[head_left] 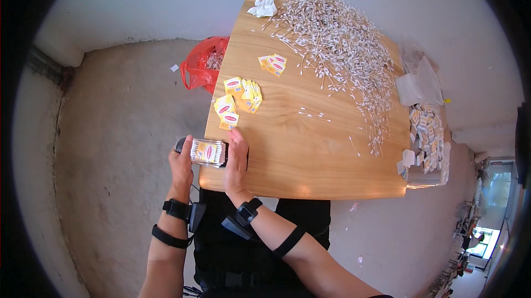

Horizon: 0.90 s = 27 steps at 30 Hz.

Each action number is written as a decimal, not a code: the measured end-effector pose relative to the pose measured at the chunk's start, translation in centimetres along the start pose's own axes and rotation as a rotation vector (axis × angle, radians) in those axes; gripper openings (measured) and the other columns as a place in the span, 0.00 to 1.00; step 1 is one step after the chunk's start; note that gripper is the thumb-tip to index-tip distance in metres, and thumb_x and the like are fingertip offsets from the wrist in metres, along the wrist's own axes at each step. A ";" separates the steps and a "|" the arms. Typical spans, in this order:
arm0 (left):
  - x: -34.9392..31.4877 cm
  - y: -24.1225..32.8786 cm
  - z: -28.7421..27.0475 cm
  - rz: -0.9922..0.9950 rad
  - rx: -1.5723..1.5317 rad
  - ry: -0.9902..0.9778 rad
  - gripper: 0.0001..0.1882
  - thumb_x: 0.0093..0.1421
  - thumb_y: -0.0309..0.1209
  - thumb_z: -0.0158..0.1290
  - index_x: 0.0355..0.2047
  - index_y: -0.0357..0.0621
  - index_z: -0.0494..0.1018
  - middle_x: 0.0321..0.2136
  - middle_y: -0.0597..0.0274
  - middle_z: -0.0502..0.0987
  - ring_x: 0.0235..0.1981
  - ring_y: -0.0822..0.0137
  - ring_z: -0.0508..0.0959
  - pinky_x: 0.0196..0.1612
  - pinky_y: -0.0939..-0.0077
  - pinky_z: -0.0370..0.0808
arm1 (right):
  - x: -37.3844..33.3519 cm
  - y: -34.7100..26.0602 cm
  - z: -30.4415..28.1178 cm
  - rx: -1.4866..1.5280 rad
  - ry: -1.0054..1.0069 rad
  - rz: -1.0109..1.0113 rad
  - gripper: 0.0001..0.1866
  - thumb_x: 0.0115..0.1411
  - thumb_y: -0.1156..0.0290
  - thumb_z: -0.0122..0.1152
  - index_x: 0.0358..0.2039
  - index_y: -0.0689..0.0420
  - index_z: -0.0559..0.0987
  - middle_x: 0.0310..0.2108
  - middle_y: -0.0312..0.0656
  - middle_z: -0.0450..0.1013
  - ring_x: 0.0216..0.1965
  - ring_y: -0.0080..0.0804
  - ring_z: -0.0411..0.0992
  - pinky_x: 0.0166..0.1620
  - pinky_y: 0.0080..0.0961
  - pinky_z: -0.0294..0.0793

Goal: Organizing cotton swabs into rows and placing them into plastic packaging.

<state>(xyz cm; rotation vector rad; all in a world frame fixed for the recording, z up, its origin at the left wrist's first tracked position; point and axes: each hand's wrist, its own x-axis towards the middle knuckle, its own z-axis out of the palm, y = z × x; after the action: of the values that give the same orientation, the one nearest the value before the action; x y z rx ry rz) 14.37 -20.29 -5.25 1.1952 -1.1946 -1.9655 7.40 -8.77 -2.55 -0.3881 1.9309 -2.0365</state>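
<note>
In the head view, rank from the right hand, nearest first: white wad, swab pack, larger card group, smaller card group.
1. Swab pack: immediately left of the right hand.
2. Larger card group: beyond the hand, left side of the table.
3. Smaller card group: farther up, slightly right.
4. White wad: farthest, near the table's far edge.

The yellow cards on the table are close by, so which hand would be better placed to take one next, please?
Probably the right hand: it is right beside the nearest yellow card, while the left hand is beyond the wooden table's left edge, across the cotton swab pack.
</note>
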 end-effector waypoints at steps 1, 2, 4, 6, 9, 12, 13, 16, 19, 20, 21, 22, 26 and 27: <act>0.0 0.0 0.0 -0.006 0.003 0.003 0.10 0.61 0.34 0.56 0.32 0.39 0.74 0.27 0.68 0.77 0.26 0.78 0.75 0.30 0.81 0.72 | -0.1 0.0 -0.3 0.029 0.030 0.004 0.26 0.70 0.56 0.34 0.58 0.63 0.62 0.58 0.50 0.59 0.60 0.40 0.57 0.63 0.32 0.52; 0.0 0.0 0.1 -0.007 0.004 0.001 0.10 0.61 0.34 0.56 0.32 0.39 0.74 0.27 0.68 0.77 0.26 0.78 0.75 0.30 0.81 0.72 | -0.4 0.3 0.7 0.178 0.068 0.028 0.28 0.70 0.53 0.34 0.59 0.63 0.60 0.57 0.50 0.59 0.60 0.41 0.56 0.63 0.35 0.52; -0.1 0.3 0.2 0.007 0.006 0.004 0.10 0.62 0.34 0.56 0.31 0.39 0.75 0.26 0.68 0.77 0.26 0.78 0.75 0.29 0.81 0.72 | -0.3 -0.4 1.4 0.052 0.039 0.011 0.27 0.70 0.54 0.34 0.59 0.63 0.60 0.57 0.50 0.59 0.60 0.40 0.57 0.63 0.34 0.52; -0.1 0.2 0.4 0.013 0.010 0.008 0.09 0.62 0.34 0.56 0.31 0.41 0.74 0.26 0.69 0.76 0.26 0.78 0.75 0.29 0.81 0.72 | -0.2 -0.6 2.3 -0.093 0.022 -0.026 0.27 0.70 0.54 0.33 0.60 0.63 0.60 0.57 0.49 0.59 0.60 0.39 0.57 0.63 0.33 0.52; 0.0 0.0 0.3 0.029 0.020 0.018 0.10 0.62 0.35 0.56 0.31 0.41 0.74 0.26 0.69 0.76 0.26 0.78 0.75 0.29 0.80 0.72 | -0.1 -0.4 2.4 -0.092 0.005 -0.025 0.28 0.70 0.54 0.33 0.60 0.62 0.60 0.57 0.49 0.59 0.60 0.40 0.56 0.63 0.32 0.52; 0.0 0.4 -0.2 0.012 0.047 0.003 0.11 0.62 0.36 0.55 0.31 0.39 0.75 0.26 0.69 0.77 0.26 0.79 0.75 0.29 0.81 0.72 | 0.1 -0.6 1.7 0.028 -0.048 -0.001 0.28 0.70 0.53 0.33 0.60 0.62 0.59 0.58 0.49 0.58 0.60 0.40 0.56 0.63 0.32 0.51; -0.1 0.7 -0.2 -0.016 0.067 -0.026 0.12 0.62 0.36 0.55 0.31 0.39 0.75 0.26 0.69 0.77 0.26 0.79 0.75 0.29 0.81 0.72 | 0.1 -0.5 1.8 0.028 -0.053 -0.006 0.28 0.70 0.53 0.33 0.60 0.62 0.59 0.58 0.49 0.58 0.60 0.40 0.56 0.63 0.32 0.51; -1.1 1.6 0.7 -0.070 0.055 -0.026 0.13 0.62 0.38 0.55 0.32 0.39 0.75 0.26 0.69 0.76 0.26 0.79 0.75 0.28 0.81 0.72 | 0.0 -0.3 1.8 -0.160 -0.063 -0.031 0.27 0.69 0.57 0.36 0.60 0.63 0.57 0.60 0.55 0.55 0.64 0.49 0.51 0.66 0.38 0.47; -0.8 1.7 0.6 -0.059 0.068 -0.014 0.12 0.62 0.38 0.55 0.32 0.40 0.75 0.25 0.70 0.76 0.25 0.81 0.74 0.25 0.83 0.69 | 0.3 -0.2 2.7 -0.123 -0.067 -0.058 0.27 0.69 0.56 0.37 0.60 0.63 0.58 0.61 0.55 0.55 0.64 0.48 0.52 0.66 0.38 0.47; -0.9 1.8 0.3 -0.055 0.064 -0.010 0.12 0.62 0.38 0.55 0.32 0.40 0.75 0.25 0.70 0.76 0.25 0.81 0.74 0.25 0.83 0.69 | 0.2 -0.3 2.3 -0.113 -0.091 -0.059 0.27 0.69 0.56 0.37 0.59 0.63 0.59 0.61 0.54 0.55 0.64 0.48 0.52 0.65 0.37 0.47; -0.9 2.1 -0.1 -0.086 0.138 -0.010 0.11 0.62 0.38 0.55 0.31 0.42 0.74 0.24 0.71 0.75 0.23 0.80 0.74 0.24 0.84 0.68 | 0.2 -0.4 1.9 -0.109 -0.103 -0.067 0.27 0.69 0.56 0.37 0.59 0.63 0.59 0.61 0.54 0.55 0.64 0.48 0.52 0.65 0.37 0.47; -1.0 2.2 -0.8 -0.116 0.212 -0.009 0.10 0.63 0.38 0.55 0.30 0.44 0.73 0.22 0.72 0.74 0.21 0.79 0.73 0.23 0.86 0.67 | 0.3 -0.4 1.4 -0.114 -0.127 -0.057 0.27 0.69 0.56 0.36 0.60 0.63 0.59 0.60 0.52 0.56 0.63 0.45 0.53 0.65 0.35 0.48; -1.1 2.0 -5.0 -0.033 -0.058 0.067 0.09 0.62 0.37 0.54 0.30 0.47 0.73 0.17 0.77 0.64 0.17 0.83 0.59 0.21 0.87 0.57 | 0.8 -0.5 0.8 -0.050 -0.114 0.003 0.29 0.70 0.52 0.35 0.60 0.63 0.60 0.59 0.49 0.59 0.62 0.38 0.55 0.64 0.32 0.49; -1.6 1.8 -5.1 -0.024 -0.061 0.074 0.09 0.62 0.37 0.54 0.30 0.47 0.73 0.17 0.77 0.64 0.17 0.83 0.59 0.21 0.87 0.57 | 0.8 -1.0 1.0 -0.016 -0.108 0.042 0.30 0.70 0.51 0.35 0.60 0.63 0.60 0.58 0.49 0.60 0.62 0.37 0.55 0.64 0.32 0.50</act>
<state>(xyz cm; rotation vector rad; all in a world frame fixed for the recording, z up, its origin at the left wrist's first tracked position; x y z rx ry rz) 19.66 -21.91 -4.11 1.2451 -1.0804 -1.9430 7.00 -9.96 -1.49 -0.4484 1.8765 -1.9339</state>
